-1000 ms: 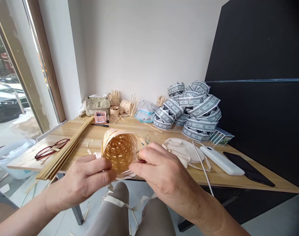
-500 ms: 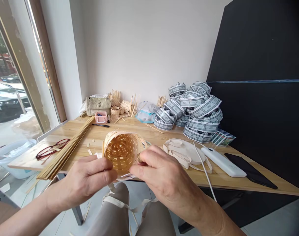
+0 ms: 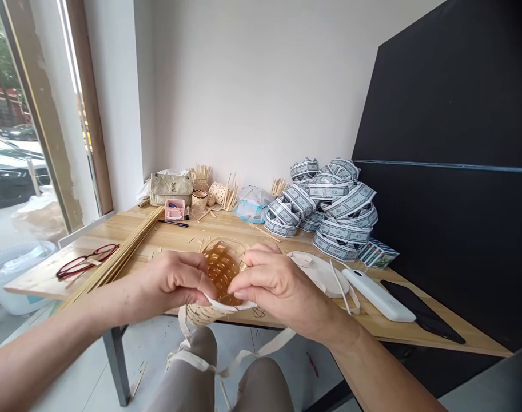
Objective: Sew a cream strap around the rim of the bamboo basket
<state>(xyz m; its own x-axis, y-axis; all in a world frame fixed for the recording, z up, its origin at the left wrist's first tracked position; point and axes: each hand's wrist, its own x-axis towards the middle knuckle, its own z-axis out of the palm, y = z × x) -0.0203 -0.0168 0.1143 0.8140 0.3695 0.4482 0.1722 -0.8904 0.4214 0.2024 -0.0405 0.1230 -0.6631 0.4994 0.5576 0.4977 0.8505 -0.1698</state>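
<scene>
A small woven basket [image 3: 221, 264] of thin wooden strips is tilted at the table's front edge, its mouth facing me. A white fabric tape [image 3: 232, 307] runs along its near rim, and the tape's loose end [image 3: 243, 357] hangs across my knees. My left hand [image 3: 181, 278] pinches the rim and tape on the left. My right hand [image 3: 275, 280] is closed at the right of the mouth, thumb and fingers pressed together; whatever lies between them is hidden. A brass-coloured thimble [image 3: 242, 265] sits on a right finger. Thin dark thread [image 3: 258, 312] shows below that hand.
Long wooden strips [image 3: 127, 246] and red glasses [image 3: 88, 260] lie left. Behind stand a handbag [image 3: 171, 189], a pink box [image 3: 174, 210] and patterned rolls [image 3: 338, 209]. A white oval piece [image 3: 318, 272], a white power bank [image 3: 378, 294] and a black phone [image 3: 421, 312] lie right.
The basket has tipped and dropped lower, its outer side now showing beneath the rim. Both hands have drawn closer together over the near rim. The view has shifted slightly.
</scene>
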